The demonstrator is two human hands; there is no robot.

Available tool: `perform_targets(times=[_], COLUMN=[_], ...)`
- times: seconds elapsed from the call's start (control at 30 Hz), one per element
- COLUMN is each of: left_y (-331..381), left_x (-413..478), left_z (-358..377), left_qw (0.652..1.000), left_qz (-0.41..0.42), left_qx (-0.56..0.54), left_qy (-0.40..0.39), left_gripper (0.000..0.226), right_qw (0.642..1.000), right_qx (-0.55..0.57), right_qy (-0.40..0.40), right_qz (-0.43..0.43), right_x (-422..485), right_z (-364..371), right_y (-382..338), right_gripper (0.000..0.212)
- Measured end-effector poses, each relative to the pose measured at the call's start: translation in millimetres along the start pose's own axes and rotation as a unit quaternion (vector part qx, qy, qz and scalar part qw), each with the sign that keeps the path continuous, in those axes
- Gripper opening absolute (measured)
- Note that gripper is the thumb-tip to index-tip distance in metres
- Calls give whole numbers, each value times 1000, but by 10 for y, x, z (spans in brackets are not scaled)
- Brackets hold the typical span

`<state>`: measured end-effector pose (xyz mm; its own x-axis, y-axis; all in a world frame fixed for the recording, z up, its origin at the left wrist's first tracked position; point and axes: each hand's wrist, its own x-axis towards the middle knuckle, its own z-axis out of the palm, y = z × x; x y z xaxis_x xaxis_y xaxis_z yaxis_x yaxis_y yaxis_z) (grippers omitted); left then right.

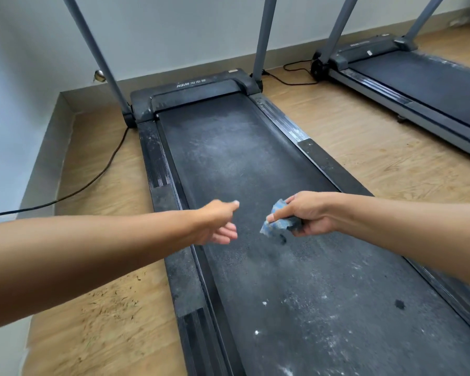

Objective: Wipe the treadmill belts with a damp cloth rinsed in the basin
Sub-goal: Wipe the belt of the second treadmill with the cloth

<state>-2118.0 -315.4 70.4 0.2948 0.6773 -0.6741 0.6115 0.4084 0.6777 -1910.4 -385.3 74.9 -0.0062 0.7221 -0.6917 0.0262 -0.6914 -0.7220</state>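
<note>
Here's the long black dusty treadmill belt [242, 164] running straight away from me, pale film up the middle and white specks close to my feet. The second grey-framed treadmill [418, 77] waits off to my right on the wooden floor [350, 137].

My left hand [220, 222] hangs over the belt's near-left edge, loosely curled and holding nothing. My right hand [310, 213] is over mid-belt, its fingers [280, 213] curled tight round the bunched blue-and-white cloth [278, 222].

What could go wrong? The cloth is wadded small, so I reckon each pass clears only a thin stripe and may smear the dust rather than lift it. If it's too wet, drips could reach the black power cable [92, 180].

The cloth's long axis lies roughly across the belt. It juts out of my fist towards my left hand, its loose corner drooping. I can't tell if it touches the belt.
</note>
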Motion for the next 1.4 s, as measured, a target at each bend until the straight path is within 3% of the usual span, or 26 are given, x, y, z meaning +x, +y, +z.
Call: perform_targets(times=[0.1, 0.2, 0.27, 0.37, 0.5, 0.57, 0.73, 0.83, 1.07, 1.2, 1.4], left_y=[-273, -292, -217, -112, -1, 41, 27, 67, 125, 101, -31], left_x=[16, 13, 24, 89, 138, 101, 118, 106, 129, 165, 425], left_z=[117, 232, 259, 173, 68, 68, -8, -59, -34, 89, 312], left_qw=[991, 984, 978, 968, 967, 968, 930, 919, 940, 959, 979], left_qz=[-28, 26, 98, 225, 247, 248, 326, 375, 329, 265, 200], left_qx=[-5, -91, -132, -101, -55, -29, 21, 16, -61, -100, -43], left_qy=[-129, -153, -125, -46, 14, 36, 169, 121, 63, 26, -16], left_gripper=[80, 85, 62, 29, 25, 27, 34, 30, 24, 27, 34], right_qw=[999, 994, 991, 992, 986, 983, 983, 982, 979, 981, 988], right_qx=[4, 38, 59, 63, 86, 78, 58, 62, -10, 36, 21], right_qy=[4, -34, -57, -42, 56, 60, 42, 54, 85, 74, 94], right_qz=[-48, -93, -103, -104, -134, -158, -171, -172, -185, -174, -119], right_x=[-29, -82, -60, -22, 11, 8, -13, -1, 15, 10, -2], right_z=[-70, -48, -21, 15, -14, -52, -121, -137, -224, -154, -109], right_y=[-20, -65, -55, -18, -13, -30, -47, -30, 12, 26, 256], right_gripper=[34, 32, 38, 36, 49, 51, 23, 14, 19, 22, 18])
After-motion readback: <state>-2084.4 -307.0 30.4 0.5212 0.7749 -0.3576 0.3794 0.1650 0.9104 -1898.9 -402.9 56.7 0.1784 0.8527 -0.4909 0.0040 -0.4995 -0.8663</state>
